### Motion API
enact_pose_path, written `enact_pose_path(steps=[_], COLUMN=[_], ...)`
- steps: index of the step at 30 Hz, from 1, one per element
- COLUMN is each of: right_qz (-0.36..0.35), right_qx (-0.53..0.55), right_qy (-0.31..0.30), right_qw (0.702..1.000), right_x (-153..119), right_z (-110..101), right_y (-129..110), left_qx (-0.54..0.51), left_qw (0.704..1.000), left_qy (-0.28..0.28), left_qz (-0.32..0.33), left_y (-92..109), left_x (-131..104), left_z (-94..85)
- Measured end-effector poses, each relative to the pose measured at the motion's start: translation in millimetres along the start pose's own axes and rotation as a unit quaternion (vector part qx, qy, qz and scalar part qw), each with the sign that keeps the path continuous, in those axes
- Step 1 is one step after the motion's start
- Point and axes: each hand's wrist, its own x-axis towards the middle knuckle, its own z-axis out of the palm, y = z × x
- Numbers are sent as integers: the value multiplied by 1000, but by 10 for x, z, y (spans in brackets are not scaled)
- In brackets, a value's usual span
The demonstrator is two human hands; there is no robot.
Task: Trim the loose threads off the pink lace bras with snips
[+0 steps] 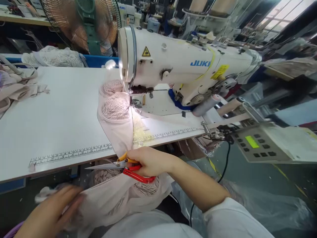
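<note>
The right hand [146, 162] is clamped on scissors [123, 168] at the table's front edge, the blurred left hand [53, 208] has its grip unclear beside pale fabric [114, 198], and more fabric [116, 115] lies on the table [61, 109], under the sewing machine's [168, 59] needle end.

Blue letters [200, 63] on the white arm of the sewing machine [163, 44] read "JUKI", and smaller blue lettering on a machine [128, 12] in the background also read "JUKI". A yellow triangular warning sign [146, 51] with a black pictogram stood on the near machine's head. The print on its yellow label [220, 71], the numbers along the counter's [56, 109] ruler scale [74, 153] and the control box's [277, 145] green display [252, 141] were too small to read.
</note>
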Motion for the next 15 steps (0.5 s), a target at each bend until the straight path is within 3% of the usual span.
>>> enact_pose_path(steps=[4, 8, 12, 15], right_qz=[-20, -55, -51, -47], right_qx=[1, 5, 7, 11], right_qy=[-26, -48, -69, -68], right_qw=[999, 997, 996, 996], right_x=[96, 178, 233, 269], right_z=[-17, -88, -167, -201], right_y=[-99, -165, -170, -160], left_qx=[-119, -232, -406, -485], left_qw=[993, 972, 904, 850], left_qy=[-8, 37, -17, -22], left_qz=[5, -23, -133, -202], left_y=[370, 717, 738, 645], left_x=[355, 645, 740, 730], left_z=[58, 107, 120, 124])
